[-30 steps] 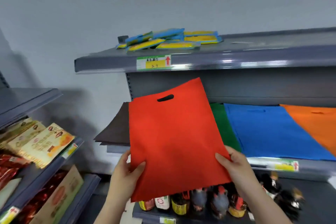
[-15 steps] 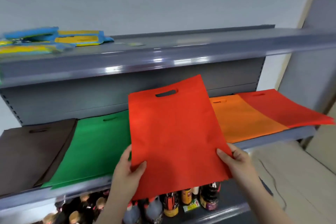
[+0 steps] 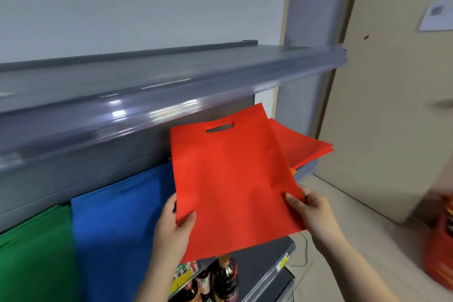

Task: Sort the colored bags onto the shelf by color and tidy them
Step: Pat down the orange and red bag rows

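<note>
Since the earlier frame the red bag (image 3: 232, 179) had travelled rightward past the green stack (image 3: 31, 252) to the shelf's end. Left hand (image 3: 171, 225) and right hand (image 3: 311, 213) pinched its lower corners; beyond it lay the blue stack (image 3: 117, 223) leftward and the red stack (image 3: 304, 144) just behind

Two bare hands (image 3: 171, 230), bare forearms, no sleeves

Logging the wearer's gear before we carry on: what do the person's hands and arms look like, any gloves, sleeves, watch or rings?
Both the left hand and the right hand are bare: no gloves, and no rings show on the visible fingers. Both forearms are uncovered down to the bottom edge of the picture, so no sleeve shows. No watch, band or marking appears on either wrist.
</note>
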The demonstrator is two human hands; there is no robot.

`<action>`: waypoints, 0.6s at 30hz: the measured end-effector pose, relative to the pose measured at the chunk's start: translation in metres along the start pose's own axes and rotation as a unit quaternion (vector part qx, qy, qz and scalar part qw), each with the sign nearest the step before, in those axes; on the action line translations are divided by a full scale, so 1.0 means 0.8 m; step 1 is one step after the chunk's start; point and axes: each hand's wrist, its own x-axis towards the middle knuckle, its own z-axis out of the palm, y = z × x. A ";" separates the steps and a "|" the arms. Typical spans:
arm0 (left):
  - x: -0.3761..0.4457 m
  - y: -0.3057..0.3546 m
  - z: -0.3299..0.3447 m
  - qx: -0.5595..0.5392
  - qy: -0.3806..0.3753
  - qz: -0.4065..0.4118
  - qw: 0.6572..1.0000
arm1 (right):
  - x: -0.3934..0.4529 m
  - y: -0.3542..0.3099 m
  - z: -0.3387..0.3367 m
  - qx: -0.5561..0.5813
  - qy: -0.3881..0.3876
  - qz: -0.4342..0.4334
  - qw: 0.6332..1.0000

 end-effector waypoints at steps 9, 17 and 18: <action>0.087 0.012 0.080 0.021 -0.047 0.025 0.998 | 0.082 -0.013 -0.056 -0.027 0.036 -0.026 0.999; 0.116 0.022 0.180 0.023 -0.018 0.004 1.000 | 0.164 -0.016 -0.139 -0.051 -0.012 -0.038 0.998; 0.116 0.025 0.198 0.021 -0.007 0.003 1.000 | 0.176 -0.017 -0.153 -0.054 -0.020 -0.041 0.998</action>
